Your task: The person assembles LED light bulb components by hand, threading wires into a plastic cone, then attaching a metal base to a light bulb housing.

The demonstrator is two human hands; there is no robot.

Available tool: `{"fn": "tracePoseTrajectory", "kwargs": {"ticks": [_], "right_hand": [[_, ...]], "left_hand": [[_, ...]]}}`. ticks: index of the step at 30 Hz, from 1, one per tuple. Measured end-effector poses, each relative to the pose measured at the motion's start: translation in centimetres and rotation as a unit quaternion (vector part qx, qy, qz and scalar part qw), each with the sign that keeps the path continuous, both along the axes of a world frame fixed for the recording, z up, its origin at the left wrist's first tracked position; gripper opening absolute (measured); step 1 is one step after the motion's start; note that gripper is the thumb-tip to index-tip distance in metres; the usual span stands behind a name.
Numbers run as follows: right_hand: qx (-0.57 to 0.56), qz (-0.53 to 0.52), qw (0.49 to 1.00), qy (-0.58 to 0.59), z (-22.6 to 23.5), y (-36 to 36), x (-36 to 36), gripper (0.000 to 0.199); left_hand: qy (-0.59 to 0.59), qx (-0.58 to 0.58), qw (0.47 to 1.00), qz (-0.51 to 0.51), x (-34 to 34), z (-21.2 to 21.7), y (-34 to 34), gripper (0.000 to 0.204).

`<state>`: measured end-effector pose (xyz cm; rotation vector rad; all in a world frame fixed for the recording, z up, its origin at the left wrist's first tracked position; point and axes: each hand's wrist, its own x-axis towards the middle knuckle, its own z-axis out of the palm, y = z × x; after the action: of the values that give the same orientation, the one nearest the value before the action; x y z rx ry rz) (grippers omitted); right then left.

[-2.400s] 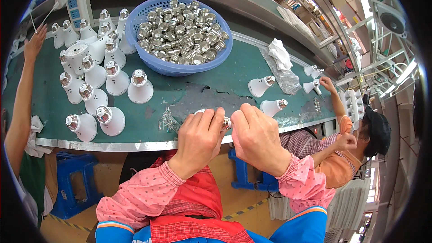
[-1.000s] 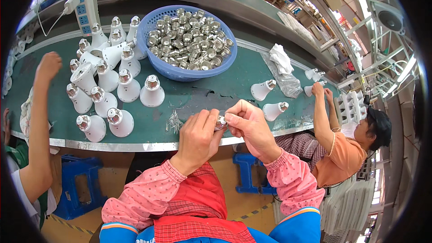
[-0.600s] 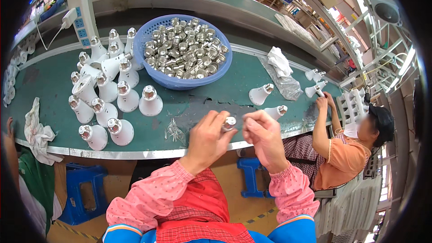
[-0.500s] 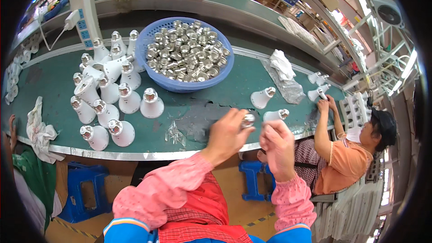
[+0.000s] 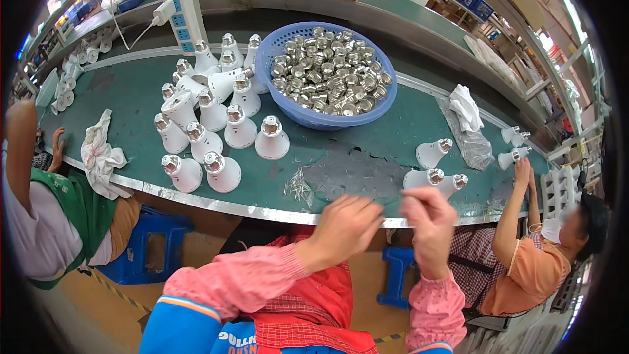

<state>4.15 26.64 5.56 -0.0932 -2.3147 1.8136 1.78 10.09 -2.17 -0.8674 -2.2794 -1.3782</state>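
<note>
My left hand (image 5: 344,231) hovers over the front edge of the bench with its fingers curled together; whatever they hold is hidden. Close by on its right, my right hand (image 5: 429,226) is raised with thumb and fingers pinched, blurred, its contents too small to make out. Just beyond the right hand a white light bulb (image 5: 415,179) with a metal screw cap lies tilted beside another bulb (image 5: 451,185). A third bulb (image 5: 430,154) lies a little farther back. Left of my hands, a small heap of thin metal pins (image 5: 299,188) rests on the green bench (image 5: 386,142).
A blue plastic basket (image 5: 321,120) full of metal screw caps (image 5: 331,72) stands at the back. Many white bulbs (image 5: 240,132) crowd left of it. White rags lie at left (image 5: 99,151) and right (image 5: 465,108). Co-workers sit on either side; blue stools (image 5: 147,242) stand below.
The bulb that was at my left hand now lies on the bench among the right-hand bulbs. My left hand has drawn back toward the bench edge. The whole view has swung left.
</note>
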Motion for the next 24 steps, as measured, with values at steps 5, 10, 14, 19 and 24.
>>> {"fn": "tracePoseTrajectory", "kwargs": {"ticks": [5, 10, 14, 19, 24], "right_hand": [[0.288, 0.189, 0.928, 0.141, -3.5, -6.6, -4.6, 0.01], [0.439, 0.225, 0.843, 0.215, -5.3, -9.6, -5.4, 0.014], [0.535, 0.24, 0.773, 0.24, -5.5, -10.7, -6.3, 0.016], [0.464, 0.21, 0.835, 0.208, -5.9, -9.9, -6.8, 0.013], [0.401, 0.219, 0.878, 0.14, -5.3, -10.1, -6.4, 0.013]], "left_hand": [[-0.023, -0.029, 0.999, -0.033, 3.4, -0.1, -6.7, 0.01], [-0.046, 0.002, 0.999, -0.011, 4.3, -0.6, -9.1, 0.011], [-0.061, 0.042, 0.997, 0.001, 4.3, -1.0, -10.1, 0.012], [-0.064, 0.073, 0.995, 0.014, 3.8, -0.7, -11.2, 0.011], [-0.073, 0.084, 0.993, 0.029, 3.3, -1.1, -11.6, 0.011]]}}
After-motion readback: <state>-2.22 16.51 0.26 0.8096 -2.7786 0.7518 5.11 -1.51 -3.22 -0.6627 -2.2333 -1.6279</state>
